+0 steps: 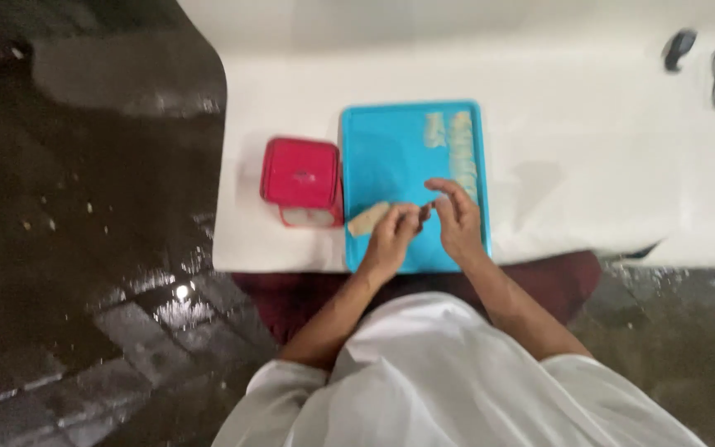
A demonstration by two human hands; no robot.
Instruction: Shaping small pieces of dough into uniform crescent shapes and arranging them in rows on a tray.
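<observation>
Fingers (414, 217) of my left hand (392, 236) pinch dough (368, 219); right hand (457, 217) curled, empty. Shaping underway; finished pieces (461, 149) at tray's (391, 157) 1 o'clock.

Your left hand (392, 236) and right hand (458, 222) are both bare, with no gloves, rings or watch that can be made out, and your forearms are uncovered up to about the elbows. You wear a loose, pale off-white garment (448, 381) whose wide sleeves end near the elbows and whose soft folds fill the lower middle of the view. Beneath it, a dark maroon cloth (291, 302) covers your lap.
</observation>
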